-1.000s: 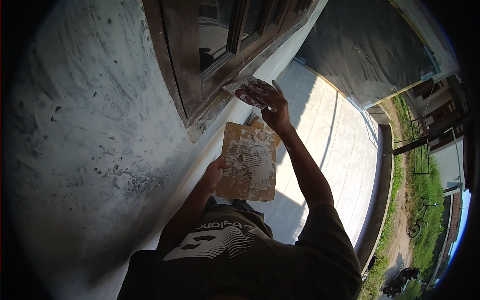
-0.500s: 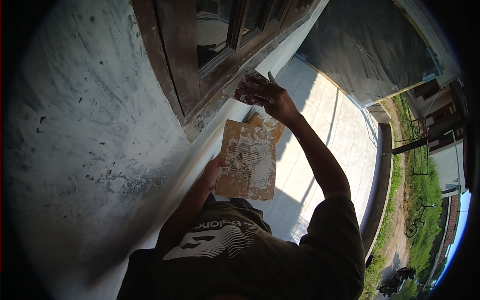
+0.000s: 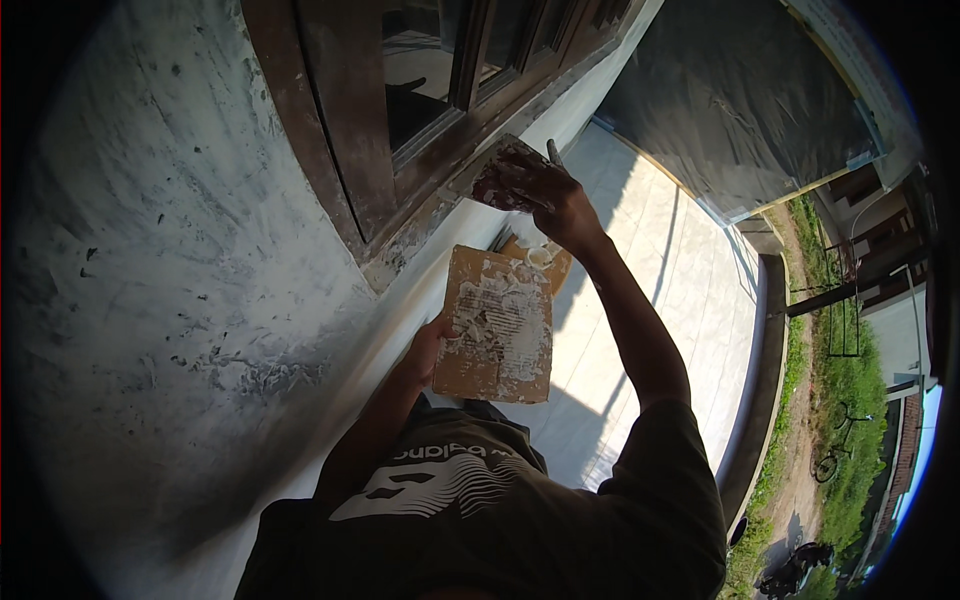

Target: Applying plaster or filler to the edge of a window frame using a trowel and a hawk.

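My left hand (image 3: 427, 350) grips the left edge of a brown cardboard piece (image 3: 468, 372), held in front of my shirt. White putty is smeared over its middle and right side. Farther out, my right hand (image 3: 562, 208) is closed on a flat, dark, putty-stained scraper (image 3: 508, 160). The scraper lies against or very near the ledge below the wooden window frame (image 3: 365, 190); shadow hides the exact contact. My fingers spread over its flat face, and one finger or thumb sticks up beside it.
A patchy white plastered wall (image 3: 190, 250) fills the left side. Below the cardboard's far edge, a white round container (image 3: 540, 258) stands by another cardboard piece (image 3: 562, 272) on the pale tiled floor (image 3: 640, 290). Dark sheeting (image 3: 740, 100) hangs at the far right, with a low curb (image 3: 765, 350) nearby.
My right hand and the scraper have shifted slightly right along the ledge. The cardboard in my left hand sits marginally lower in view.
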Demonstrator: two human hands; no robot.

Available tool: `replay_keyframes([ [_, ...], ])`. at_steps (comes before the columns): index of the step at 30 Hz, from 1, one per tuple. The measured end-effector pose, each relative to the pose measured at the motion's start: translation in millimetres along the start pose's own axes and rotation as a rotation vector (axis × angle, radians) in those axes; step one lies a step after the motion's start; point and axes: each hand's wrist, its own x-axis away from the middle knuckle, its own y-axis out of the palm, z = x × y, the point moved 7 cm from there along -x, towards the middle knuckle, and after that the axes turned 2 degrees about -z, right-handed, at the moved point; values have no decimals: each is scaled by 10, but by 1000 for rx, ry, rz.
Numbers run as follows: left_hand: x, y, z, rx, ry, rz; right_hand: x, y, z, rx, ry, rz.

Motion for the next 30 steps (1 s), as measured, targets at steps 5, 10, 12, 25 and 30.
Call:
replay_keyframes([
  [5, -36, -31, -30, 29, 12, -14, -24, 185, 84, 16, 8, -82],
  [10, -13, -90, -18, 16, -5, 15, 154, -113, 168, 30, 145, -22],
  [12, -30, -52, 1, 5, 1, 16, 216, -264, 296, 72, 180, 29],
  [25, -68, 21, -18, -29, 5, 7, 13, -214, 408, 194, 622, 80],
  [30, -83, -24, -50, 8, -16, -39, -282, 87, 255, 362, 438, 92],
])
